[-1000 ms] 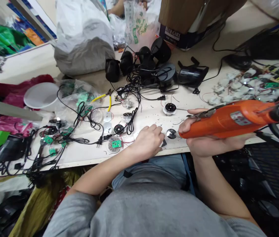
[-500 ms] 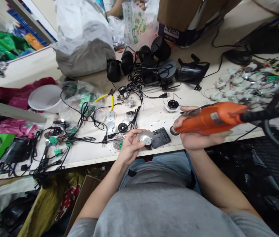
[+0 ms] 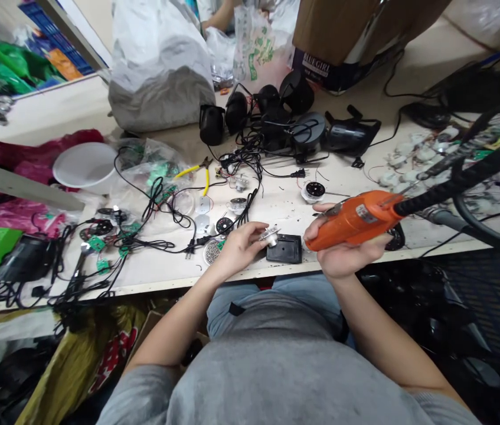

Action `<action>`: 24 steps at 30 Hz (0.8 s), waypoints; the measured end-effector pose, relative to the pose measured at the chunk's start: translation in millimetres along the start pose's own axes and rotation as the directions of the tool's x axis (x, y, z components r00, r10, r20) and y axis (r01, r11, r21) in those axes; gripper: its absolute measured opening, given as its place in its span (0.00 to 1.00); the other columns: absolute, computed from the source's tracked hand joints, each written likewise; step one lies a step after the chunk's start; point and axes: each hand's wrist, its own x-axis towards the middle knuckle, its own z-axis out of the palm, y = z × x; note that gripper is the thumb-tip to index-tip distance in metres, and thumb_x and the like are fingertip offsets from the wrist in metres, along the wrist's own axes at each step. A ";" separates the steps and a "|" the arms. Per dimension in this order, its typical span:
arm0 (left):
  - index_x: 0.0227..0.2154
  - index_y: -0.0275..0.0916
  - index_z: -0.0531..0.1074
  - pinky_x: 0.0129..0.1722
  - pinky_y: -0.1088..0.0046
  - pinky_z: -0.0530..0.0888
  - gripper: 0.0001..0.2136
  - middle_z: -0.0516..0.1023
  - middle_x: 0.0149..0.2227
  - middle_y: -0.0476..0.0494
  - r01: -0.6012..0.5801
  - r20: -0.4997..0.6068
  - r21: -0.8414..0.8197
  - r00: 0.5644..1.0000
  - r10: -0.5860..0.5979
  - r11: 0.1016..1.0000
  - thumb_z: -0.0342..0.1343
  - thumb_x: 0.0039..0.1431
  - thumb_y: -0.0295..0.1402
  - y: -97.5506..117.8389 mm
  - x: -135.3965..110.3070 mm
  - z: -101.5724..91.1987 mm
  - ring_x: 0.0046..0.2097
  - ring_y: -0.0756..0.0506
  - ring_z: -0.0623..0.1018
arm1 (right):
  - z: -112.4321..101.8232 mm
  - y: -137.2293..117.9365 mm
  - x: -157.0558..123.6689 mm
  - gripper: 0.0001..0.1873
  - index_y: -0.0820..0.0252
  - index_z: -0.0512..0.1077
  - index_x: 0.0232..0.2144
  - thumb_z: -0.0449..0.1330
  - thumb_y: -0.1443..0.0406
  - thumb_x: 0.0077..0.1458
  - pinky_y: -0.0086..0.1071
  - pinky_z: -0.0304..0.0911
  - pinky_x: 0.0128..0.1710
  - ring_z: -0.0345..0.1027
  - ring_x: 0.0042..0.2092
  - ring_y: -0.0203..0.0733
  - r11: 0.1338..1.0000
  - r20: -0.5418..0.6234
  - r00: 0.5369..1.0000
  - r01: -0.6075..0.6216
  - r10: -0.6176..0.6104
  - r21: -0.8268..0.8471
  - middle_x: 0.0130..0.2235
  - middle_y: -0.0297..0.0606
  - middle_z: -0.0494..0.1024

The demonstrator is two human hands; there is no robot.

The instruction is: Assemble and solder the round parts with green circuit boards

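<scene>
My left hand pinches a small silver metal part in its fingertips, just above the table. A flat black square plate lies right beside those fingers. My right hand is wrapped around an orange electric screwdriver, whose black cord runs up to the right. Its metal tip points left, a short way from the silver part and apart from it. Behind the tip sits a round black-and-white disc part. A round dish of small silver pieces lies left of my left hand.
Several black speaker housings and tangled black cables stand at the back. Yellow-handled pliers, a plastic bag of green circuit boards and a white round cover lie left. White discs are heaped right. Another person's hand shows far back.
My left hand has moved right with the silver part, now held in its fingertips beside the black plate. The orange screwdriver has swung, its cord end rising toward the upper right.
</scene>
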 end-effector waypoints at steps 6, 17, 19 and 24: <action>0.51 0.39 0.75 0.49 0.64 0.77 0.14 0.81 0.46 0.41 -0.085 -0.040 0.126 0.995 0.091 0.988 0.53 0.64 0.30 10.8 -5.4 -0.4 0.47 0.44 0.80 | 5.3 -2.4 2.4 0.39 0.51 0.78 0.31 0.48 0.28 0.48 0.33 0.48 0.11 0.57 0.15 0.40 0.998 -0.023 0.999 -0.030 0.032 0.064 0.20 0.35 0.70; 0.42 0.38 0.75 0.24 0.75 0.73 0.14 0.73 0.20 0.51 0.423 0.112 -0.153 0.906 -0.409 0.893 0.53 0.65 0.42 25.7 -11.6 24.1 0.23 0.48 0.76 | 6.6 -1.9 6.2 0.40 0.55 0.78 0.29 0.55 0.27 0.42 0.32 0.53 0.10 0.61 0.16 0.38 0.986 -0.045 0.997 -0.060 0.068 0.153 0.27 0.38 0.79; 0.40 0.40 0.76 0.31 0.73 0.75 0.10 0.76 0.24 0.50 0.325 0.021 0.037 0.945 -0.325 0.945 0.53 0.65 0.38 30.0 -13.7 32.6 0.28 0.47 0.78 | 7.0 -2.1 5.2 0.39 0.54 0.79 0.30 0.55 0.28 0.42 0.33 0.52 0.10 0.62 0.16 0.38 0.984 -0.035 0.997 -0.067 0.074 0.163 0.29 0.39 0.80; 0.38 0.38 0.79 0.46 0.68 0.74 0.08 0.78 0.38 0.43 0.130 -0.077 0.322 0.991 -0.111 0.938 0.54 0.65 0.32 28.4 -8.0 35.0 0.43 0.45 0.78 | 6.3 -1.8 3.1 0.39 0.55 0.77 0.30 0.52 0.28 0.47 0.32 0.53 0.10 0.62 0.17 0.37 0.990 -0.015 0.999 -0.040 0.042 0.136 0.30 0.39 0.80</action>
